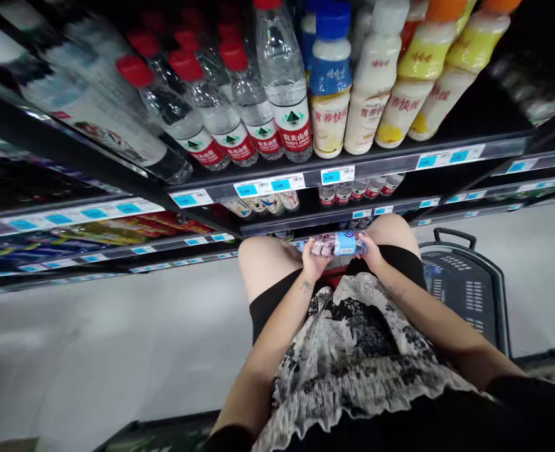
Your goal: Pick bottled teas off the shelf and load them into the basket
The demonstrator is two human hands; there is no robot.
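Observation:
A clear water bottle (346, 243) with a light-blue label lies sideways between my knees, in front of the lower shelves. My left hand (316, 258) is wrapped round one end of it. At the other end my right hand (370, 250) grips it too. The fingers beneath the bottle are partly hidden.
Red-capped water bottles (294, 119) and milk drink bottles (331, 113) stand on the shelf above. Price tags line the shelf edge (376, 171). A dark shopping basket (466, 289) with a handle sits on the floor to my right. Snack packs fill the left shelves.

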